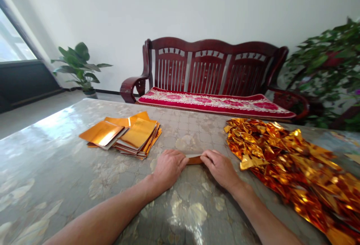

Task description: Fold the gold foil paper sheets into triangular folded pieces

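A narrow folded sheet of gold foil paper point(194, 160) stretches between my two hands, just over the table. My left hand point(170, 165) pinches its left end, and my right hand point(218, 167) pinches the right end; both hands are closed. The paper shows an orange-gold face with a pale edge above. Left of my left hand lies a loose stack of flat gold foil paper sheets point(137, 134), partly fanned out. To the right of my right hand spreads a big heap of folded gold foil pieces point(281, 159).
The table point(118, 196) has a shiny, flower-patterned clear cover. Behind it stands a dark red wooden bench point(208, 67) with a red floral cushion point(213, 102). Potted plants point(80, 65) stand at the left and right, and clear plastic point(337, 142) lies at the right edge.
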